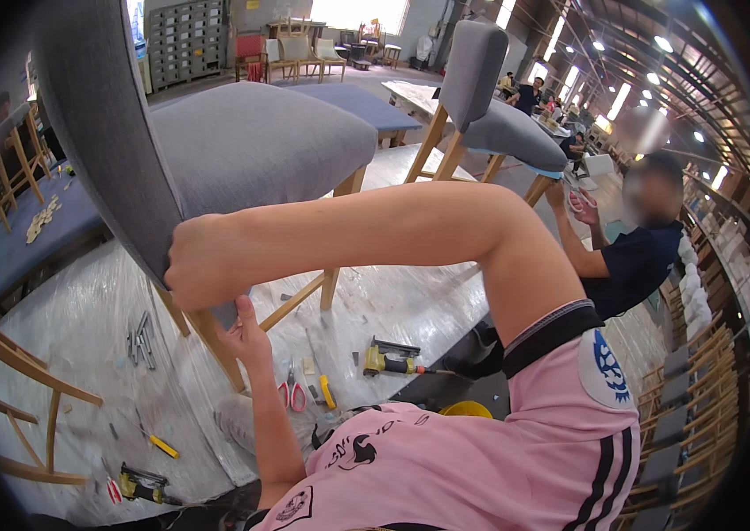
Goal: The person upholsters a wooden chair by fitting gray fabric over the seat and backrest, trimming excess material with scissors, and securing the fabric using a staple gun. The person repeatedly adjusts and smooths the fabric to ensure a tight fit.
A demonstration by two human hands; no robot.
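A grey upholstered chair [260,142] with wooden legs stands right before me, its tall back at the left. My right hand [202,264] is closed in a fist against the lower end of the chair back; what its fingers hold is hidden. Just below, my left hand [246,334] has its thumb up and its fingers closed at a flap of grey fabric [224,315] by the top of a wooden leg [218,347]. My right forearm crosses in front of the seat.
On the plastic-covered tabletop lie staple guns [391,358], scissors [291,391], a yellow-handled cutter [328,391], a yellow screwdriver [162,445] and staple strips [139,341]. A co-worker [649,239] holds scissors at the right beside another grey chair [476,106]. Wooden frames [30,398] stand left.
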